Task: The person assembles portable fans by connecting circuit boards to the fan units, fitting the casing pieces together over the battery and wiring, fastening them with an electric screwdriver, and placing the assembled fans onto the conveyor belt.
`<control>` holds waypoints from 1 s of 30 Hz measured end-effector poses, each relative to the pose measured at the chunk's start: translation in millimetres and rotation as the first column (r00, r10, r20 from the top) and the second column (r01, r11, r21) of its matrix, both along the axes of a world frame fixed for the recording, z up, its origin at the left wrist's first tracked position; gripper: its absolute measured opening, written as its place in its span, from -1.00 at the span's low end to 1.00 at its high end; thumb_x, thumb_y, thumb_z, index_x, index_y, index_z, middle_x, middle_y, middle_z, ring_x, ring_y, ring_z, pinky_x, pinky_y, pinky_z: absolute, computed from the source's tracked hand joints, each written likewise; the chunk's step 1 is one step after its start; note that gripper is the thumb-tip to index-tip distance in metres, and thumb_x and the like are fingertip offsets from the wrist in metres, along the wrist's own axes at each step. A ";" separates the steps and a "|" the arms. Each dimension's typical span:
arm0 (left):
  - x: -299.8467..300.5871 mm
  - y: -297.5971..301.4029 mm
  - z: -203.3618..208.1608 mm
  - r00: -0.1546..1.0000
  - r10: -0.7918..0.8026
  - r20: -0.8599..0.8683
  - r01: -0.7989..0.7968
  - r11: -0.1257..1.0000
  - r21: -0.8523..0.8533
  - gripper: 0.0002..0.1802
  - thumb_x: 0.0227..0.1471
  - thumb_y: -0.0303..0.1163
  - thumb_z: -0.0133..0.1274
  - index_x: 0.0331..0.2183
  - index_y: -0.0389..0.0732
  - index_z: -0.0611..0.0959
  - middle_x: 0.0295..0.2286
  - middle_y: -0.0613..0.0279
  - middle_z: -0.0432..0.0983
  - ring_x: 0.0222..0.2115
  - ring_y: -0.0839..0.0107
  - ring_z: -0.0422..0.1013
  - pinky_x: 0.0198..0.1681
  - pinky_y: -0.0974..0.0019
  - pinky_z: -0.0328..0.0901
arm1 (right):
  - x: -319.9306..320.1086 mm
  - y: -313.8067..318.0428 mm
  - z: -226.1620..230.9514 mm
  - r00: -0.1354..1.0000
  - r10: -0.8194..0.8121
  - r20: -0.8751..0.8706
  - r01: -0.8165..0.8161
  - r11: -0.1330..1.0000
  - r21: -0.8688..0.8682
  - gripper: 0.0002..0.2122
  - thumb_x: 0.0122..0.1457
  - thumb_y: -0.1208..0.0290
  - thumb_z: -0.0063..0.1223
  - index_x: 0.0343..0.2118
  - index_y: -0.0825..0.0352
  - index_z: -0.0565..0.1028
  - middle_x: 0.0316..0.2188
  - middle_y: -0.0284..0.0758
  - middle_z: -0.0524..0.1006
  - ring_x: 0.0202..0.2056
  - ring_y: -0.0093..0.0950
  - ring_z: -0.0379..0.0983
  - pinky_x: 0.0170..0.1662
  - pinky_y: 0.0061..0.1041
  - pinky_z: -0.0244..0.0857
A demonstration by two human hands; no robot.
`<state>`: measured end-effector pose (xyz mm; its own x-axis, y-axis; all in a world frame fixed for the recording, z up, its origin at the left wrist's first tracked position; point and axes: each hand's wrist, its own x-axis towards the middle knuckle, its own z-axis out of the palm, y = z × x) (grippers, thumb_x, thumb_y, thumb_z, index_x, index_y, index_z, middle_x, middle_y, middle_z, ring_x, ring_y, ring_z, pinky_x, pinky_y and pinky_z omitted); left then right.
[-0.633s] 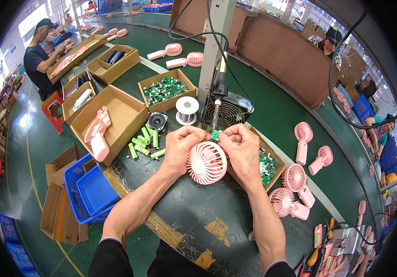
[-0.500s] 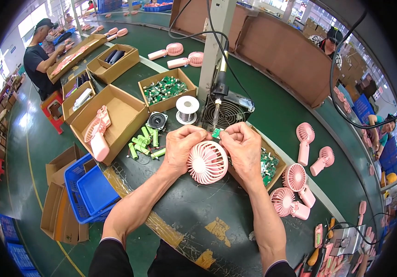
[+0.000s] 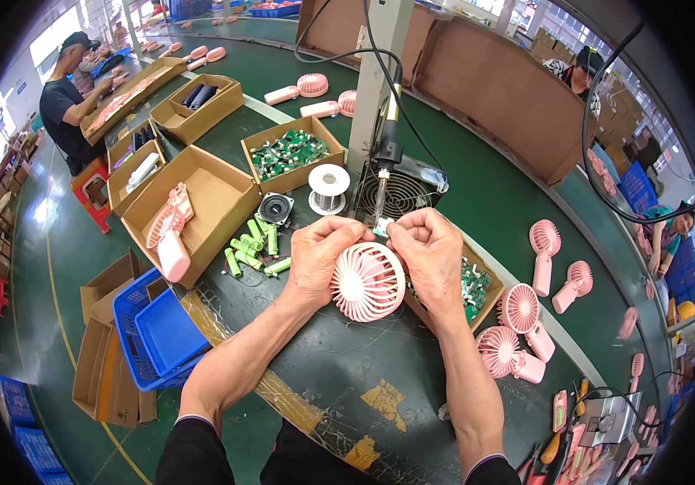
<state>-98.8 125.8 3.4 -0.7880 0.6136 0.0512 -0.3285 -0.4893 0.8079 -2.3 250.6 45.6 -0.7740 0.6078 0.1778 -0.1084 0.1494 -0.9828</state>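
Observation:
My right hand point(image 3: 431, 255) pinches a small circuit board point(image 3: 381, 227), its pale face catching the light. The tip of an upright soldering iron point(image 3: 382, 187), mounted on the post, comes down right at the board. My left hand point(image 3: 320, 257) is closed, thumb and finger pressed together just left of the board; what they grip is too small to make out. Between my hands, under the board, sits a round pink fan head point(image 3: 368, 283) with a slatted cage. Whether its handle is attached cannot be seen.
A solder spool point(image 3: 329, 191), a small speaker point(image 3: 275, 209) and green battery cells point(image 3: 255, 246) lie left. Boxes of circuit boards point(image 3: 289, 153) stand behind and right. Pink handheld fans point(image 3: 519, 309) lie right, others on the green belt point(image 3: 477, 174). A dark fan unit point(image 3: 404, 190) stands behind the iron.
The board has tilted, so a paler face shows instead of green. The pink fan head and my right hand have shifted slightly right. Fans on the belt have moved along to the right.

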 end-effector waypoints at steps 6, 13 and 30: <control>1.3 -6.8 -0.9 1.000 0.014 0.000 -0.014 1.000 -0.018 -0.87 0.06 -0.51 0.11 -0.37 -0.40 0.63 -0.42 0.08 0.61 -0.46 0.45 0.52 -0.34 0.40 0.47 | 5.5 -2.4 1.6 1.000 0.028 -0.002 -0.028 0.997 -0.074 -0.92 0.12 0.54 0.14 -0.40 0.42 0.47 -0.58 -0.36 0.53 -0.61 -0.72 0.41 -0.57 -0.74 0.28; -29.4 0.1 -30.8 0.889 -0.050 -0.455 -0.018 0.989 -0.144 -0.59 0.12 -0.21 -0.13 -0.34 -0.35 0.66 -0.33 0.12 0.58 -0.32 0.34 0.48 -0.14 0.23 0.36 | -3.0 14.5 -32.6 0.976 -0.107 -0.188 0.146 0.968 0.206 -0.85 0.01 0.52 0.13 -0.34 0.39 0.47 -0.53 -0.33 0.48 -0.48 -0.56 0.43 -0.44 -0.53 0.35; 26.7 -127.1 -19.4 0.896 -0.413 -0.161 0.327 0.861 -0.391 -0.86 0.01 -0.45 0.17 -0.42 -0.35 0.68 -0.44 0.14 0.62 -0.41 0.46 0.52 -0.26 0.39 0.41 | 17.9 -58.5 27.0 0.923 0.354 0.152 -0.376 0.914 0.153 -0.94 0.09 0.54 0.11 -0.40 0.41 0.49 -0.58 -0.41 0.50 -0.62 -0.69 0.39 -0.56 -0.70 0.23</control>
